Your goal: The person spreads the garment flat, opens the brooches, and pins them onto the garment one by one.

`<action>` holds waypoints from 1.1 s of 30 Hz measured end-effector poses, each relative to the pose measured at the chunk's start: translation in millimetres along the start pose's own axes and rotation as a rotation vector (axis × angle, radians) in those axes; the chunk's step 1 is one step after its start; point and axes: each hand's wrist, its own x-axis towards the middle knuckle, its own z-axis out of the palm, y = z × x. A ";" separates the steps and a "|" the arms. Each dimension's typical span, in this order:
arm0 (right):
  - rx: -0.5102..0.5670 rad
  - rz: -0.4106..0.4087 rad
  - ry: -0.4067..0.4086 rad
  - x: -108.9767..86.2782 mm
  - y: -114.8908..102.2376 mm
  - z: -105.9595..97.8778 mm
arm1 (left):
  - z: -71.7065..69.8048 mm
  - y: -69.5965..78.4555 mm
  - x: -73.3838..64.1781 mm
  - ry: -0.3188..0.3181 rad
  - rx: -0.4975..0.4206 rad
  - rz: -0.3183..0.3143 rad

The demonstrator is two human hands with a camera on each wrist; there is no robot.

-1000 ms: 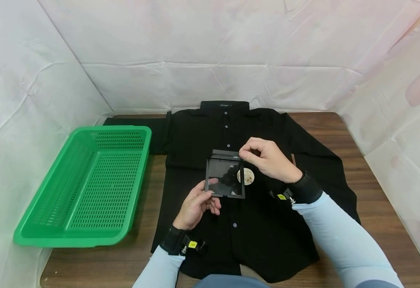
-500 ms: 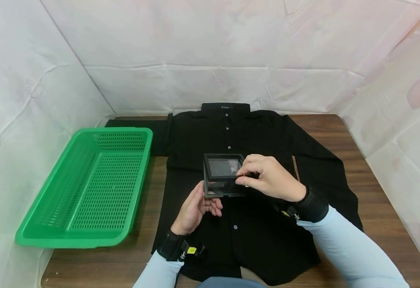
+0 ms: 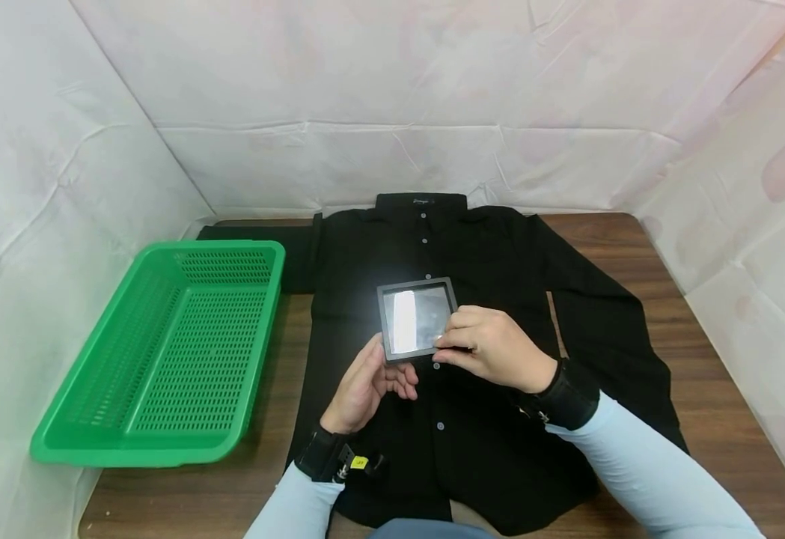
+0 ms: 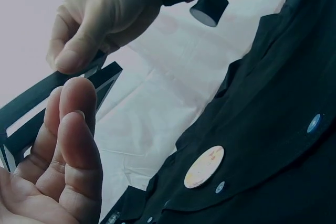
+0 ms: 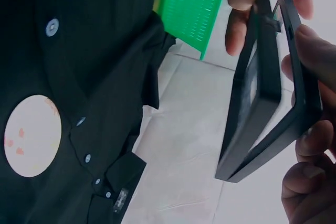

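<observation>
Over the black button-up shirt (image 3: 500, 254), both hands hold a square black display frame (image 3: 419, 318) with clear panes. My left hand (image 3: 365, 385) grips its lower left corner, palm up. At the lower right corner my right hand (image 3: 493, 348) pinches the rim between thumb and fingers. In the right wrist view, the two halves of the display frame (image 5: 270, 72) lie nearly together, with a narrow gap between them. A round pale disc with orange marks (image 5: 33, 136) lies on the shirt; the head view hides it behind the right hand and frame.
A green perforated plastic basket (image 3: 183, 352) stands on the left of the wooden table (image 3: 608, 239), over part of the shirt's sleeve. White sheeting (image 3: 392, 67) rises behind the table and at both sides.
The display frame's raised half has swung down toward the person onto the other half. My right hand has moved with it from the upper right corner to the lower right; the left hand stays.
</observation>
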 end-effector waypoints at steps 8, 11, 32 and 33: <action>-0.042 0.000 -0.021 -3.0 1.8 4.8 | -2.7 -3.2 0.7 0.038 0.065 -0.037; -0.024 0.019 -0.014 -4.0 2.7 6.6 | -3.9 -4.4 0.3 0.036 0.069 -0.032; 0.386 0.757 -0.165 -19.0 20.9 -2.0 | -1.6 -4.4 1.0 0.071 0.075 -0.009; 0.400 0.761 -0.173 -18.6 20.2 -2.3 | -1.5 -4.4 1.5 0.076 0.073 -0.011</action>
